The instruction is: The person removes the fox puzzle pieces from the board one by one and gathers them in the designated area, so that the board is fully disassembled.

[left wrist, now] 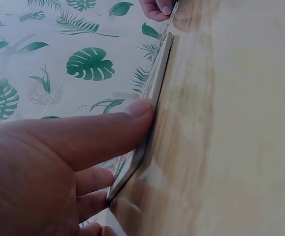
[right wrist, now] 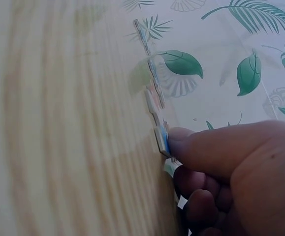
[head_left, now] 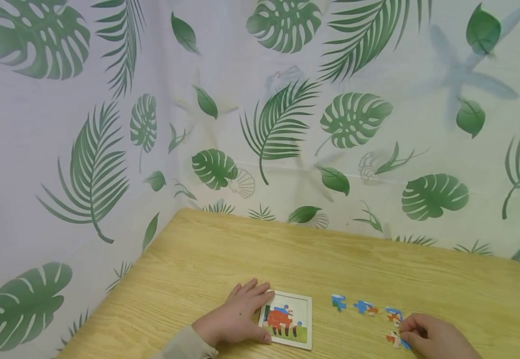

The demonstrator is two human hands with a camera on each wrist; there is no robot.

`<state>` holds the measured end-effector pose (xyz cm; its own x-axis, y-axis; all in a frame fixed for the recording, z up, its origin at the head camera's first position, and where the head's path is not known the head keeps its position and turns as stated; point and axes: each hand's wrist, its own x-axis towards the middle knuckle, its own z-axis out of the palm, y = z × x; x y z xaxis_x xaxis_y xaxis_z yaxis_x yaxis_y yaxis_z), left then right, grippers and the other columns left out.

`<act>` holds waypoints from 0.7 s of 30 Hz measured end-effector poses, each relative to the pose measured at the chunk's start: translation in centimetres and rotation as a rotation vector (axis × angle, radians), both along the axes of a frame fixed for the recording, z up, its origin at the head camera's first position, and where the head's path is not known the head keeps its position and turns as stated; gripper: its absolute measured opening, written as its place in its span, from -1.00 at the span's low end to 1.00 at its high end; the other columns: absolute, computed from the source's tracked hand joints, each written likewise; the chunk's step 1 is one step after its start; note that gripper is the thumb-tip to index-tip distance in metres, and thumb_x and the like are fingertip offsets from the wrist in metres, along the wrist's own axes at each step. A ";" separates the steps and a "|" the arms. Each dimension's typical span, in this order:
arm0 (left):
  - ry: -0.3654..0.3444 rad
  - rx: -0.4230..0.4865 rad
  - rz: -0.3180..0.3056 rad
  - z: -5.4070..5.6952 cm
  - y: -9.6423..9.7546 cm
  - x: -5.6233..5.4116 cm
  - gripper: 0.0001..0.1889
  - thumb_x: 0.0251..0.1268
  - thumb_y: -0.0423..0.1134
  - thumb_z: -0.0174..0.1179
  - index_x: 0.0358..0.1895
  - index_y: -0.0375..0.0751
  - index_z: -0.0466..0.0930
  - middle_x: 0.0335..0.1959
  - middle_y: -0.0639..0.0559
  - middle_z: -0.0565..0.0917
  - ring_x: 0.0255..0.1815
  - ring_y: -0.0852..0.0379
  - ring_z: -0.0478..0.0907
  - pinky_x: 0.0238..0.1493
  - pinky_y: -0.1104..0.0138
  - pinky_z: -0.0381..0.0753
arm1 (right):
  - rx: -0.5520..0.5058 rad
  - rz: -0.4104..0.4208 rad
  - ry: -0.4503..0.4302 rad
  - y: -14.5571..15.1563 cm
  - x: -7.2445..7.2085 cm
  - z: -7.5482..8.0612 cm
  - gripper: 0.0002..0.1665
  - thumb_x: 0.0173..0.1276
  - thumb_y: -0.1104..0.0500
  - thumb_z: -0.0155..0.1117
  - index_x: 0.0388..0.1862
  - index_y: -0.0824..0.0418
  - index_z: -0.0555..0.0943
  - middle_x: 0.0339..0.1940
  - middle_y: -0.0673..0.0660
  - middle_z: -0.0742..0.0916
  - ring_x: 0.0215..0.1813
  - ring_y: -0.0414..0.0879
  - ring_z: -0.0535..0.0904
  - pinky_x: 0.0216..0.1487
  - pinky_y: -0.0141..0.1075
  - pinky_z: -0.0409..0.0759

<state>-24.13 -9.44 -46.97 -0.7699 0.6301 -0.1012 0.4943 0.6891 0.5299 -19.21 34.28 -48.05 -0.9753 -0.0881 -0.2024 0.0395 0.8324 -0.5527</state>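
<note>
A square, pale-framed puzzle board (head_left: 309, 321) lies on the table, partly filled with a red animal over green grass. My left hand (head_left: 237, 316) rests at its left side, fingers straight toward the far corner and thumb on the near edge. In the left wrist view that thumb (left wrist: 103, 135) presses the board's rim (left wrist: 157, 83). To the right, my right hand (head_left: 434, 336) pinches a blue puzzle piece (right wrist: 161, 142) low over the table. Beside its fingertips are an orange-and-white piece (head_left: 393, 339) and, just beyond, a blue-and-orange piece (head_left: 393, 314).
Between the board and my right hand lie a blue-and-green piece (head_left: 338, 302) and some blue-and-orange pieces (head_left: 364, 306). The wood-grain table (head_left: 224, 249) meets a leaf-printed white curtain (head_left: 286, 189) at its back and left edges.
</note>
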 end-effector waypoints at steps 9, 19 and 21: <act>-0.021 0.008 0.006 0.1 0.1 -0.2 -0.01 0.06 0.20 0.47 0.57 0.00 0.26 0.62 0.02 0.12 0.64 -0.14 -0.12 0.53 -0.19 -0.22 | -0.044 -0.023 -0.009 0.1 0.2 0.2 -0.84 0.48 0.05 0.26 -0.17 0.12 0.65 -0.41 -0.03 0.62 -0.40 -0.08 0.45 -0.35 -0.22 0.41; -0.013 0.002 0.006 -0.2 0.1 -0.2 0.01 0.04 0.22 0.47 0.57 0.00 0.25 0.62 0.02 0.13 0.63 -0.15 -0.11 0.52 -0.20 -0.21 | -0.100 -0.028 -0.013 0.3 0.4 0.2 -0.75 0.52 -0.01 0.21 -0.10 0.14 0.66 -0.35 -0.01 0.66 -0.37 -0.09 0.47 -0.34 -0.23 0.44; -0.010 0.003 0.006 -0.2 0.1 -0.2 0.01 0.04 0.22 0.47 0.57 0.00 0.25 0.62 0.02 0.12 0.63 -0.15 -0.12 0.52 -0.20 -0.21 | -0.101 -0.035 -0.011 0.3 0.4 0.3 -0.74 0.52 -0.01 0.21 -0.10 0.14 0.66 -0.36 -0.02 0.66 -0.38 -0.10 0.47 -0.35 -0.24 0.43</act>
